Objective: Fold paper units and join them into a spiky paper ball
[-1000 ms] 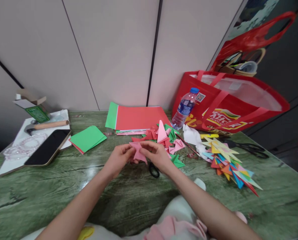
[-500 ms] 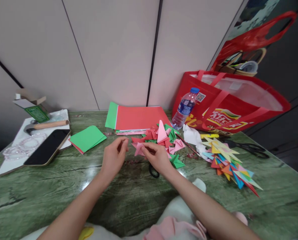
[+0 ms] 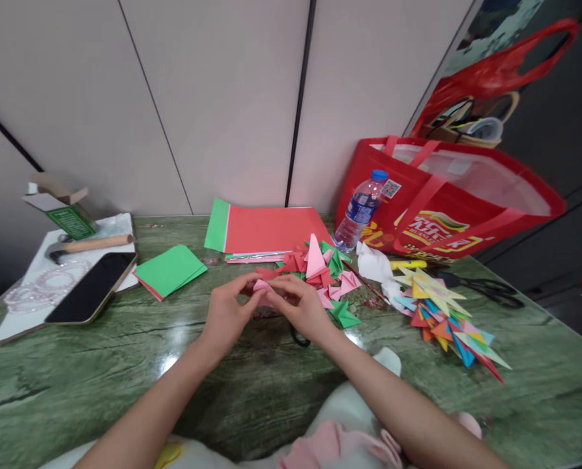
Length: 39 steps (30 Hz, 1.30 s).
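Between my two hands is a small pink folded paper piece [image 3: 262,286], partly hidden by fingers. My left hand [image 3: 229,312] pinches its left side, and my right hand [image 3: 301,305] pinches its right side. Just beyond and to the right lies a loose pile of folded paper pieces [image 3: 315,260] in red, pink and green. A black ring-shaped handle [image 3: 299,337] shows partly beneath my right hand. Green paper sheets [image 3: 171,269] are stacked left of my left hand, with red ones under them.
Red sheets [image 3: 276,229] lie against the wall. A water bottle [image 3: 362,212] and a red bag [image 3: 447,202] stand behind the pile. Rightward are a multicoloured folded-paper cluster [image 3: 451,319] and black scissors [image 3: 491,288]. A phone [image 3: 95,286], a hammer [image 3: 98,243] and a green box [image 3: 73,220] sit left.
My left hand has moved right and closed onto the pink folded paper piece. My right hand still holds it, its fingers now covering more of it.
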Motion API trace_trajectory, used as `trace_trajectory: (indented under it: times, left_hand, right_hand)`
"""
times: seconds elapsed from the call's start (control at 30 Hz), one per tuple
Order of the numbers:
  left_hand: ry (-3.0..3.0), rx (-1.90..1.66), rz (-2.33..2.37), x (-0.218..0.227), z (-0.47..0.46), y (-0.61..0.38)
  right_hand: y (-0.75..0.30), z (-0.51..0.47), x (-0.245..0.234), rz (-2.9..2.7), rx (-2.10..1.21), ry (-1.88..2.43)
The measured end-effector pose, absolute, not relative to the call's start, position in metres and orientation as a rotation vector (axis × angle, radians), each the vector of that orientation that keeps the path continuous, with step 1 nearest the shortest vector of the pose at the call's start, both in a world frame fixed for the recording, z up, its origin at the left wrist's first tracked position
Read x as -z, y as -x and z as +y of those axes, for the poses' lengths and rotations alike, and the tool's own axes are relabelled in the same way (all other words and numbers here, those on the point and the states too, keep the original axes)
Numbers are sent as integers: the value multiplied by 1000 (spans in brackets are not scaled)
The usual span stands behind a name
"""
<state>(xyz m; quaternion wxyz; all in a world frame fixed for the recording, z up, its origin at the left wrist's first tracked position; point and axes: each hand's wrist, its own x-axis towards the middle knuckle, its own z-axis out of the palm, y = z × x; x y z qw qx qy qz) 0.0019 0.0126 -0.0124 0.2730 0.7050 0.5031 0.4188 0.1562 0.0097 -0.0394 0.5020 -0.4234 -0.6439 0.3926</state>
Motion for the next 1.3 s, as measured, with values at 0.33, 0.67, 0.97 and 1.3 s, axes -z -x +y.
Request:
trace_trajectory:
  times: [0.33,0.67,0.97,1.3]
  left_hand:
    - [-1947,-1139,1358,12,15,1]
    - [-1967,-1103,1274,14,15,1]
    - [-2135,-1112,1236,11,15,3]
    - [-2128,-1150,1198,11,12,2]
  right_hand:
    - [-156,14,40,-783,-1679,949]
    - [-159,14,36,-706,-1767,857]
    - [-156,12,38,-742,-1766,855]
    - [-152,9,34,-812,-1734,821]
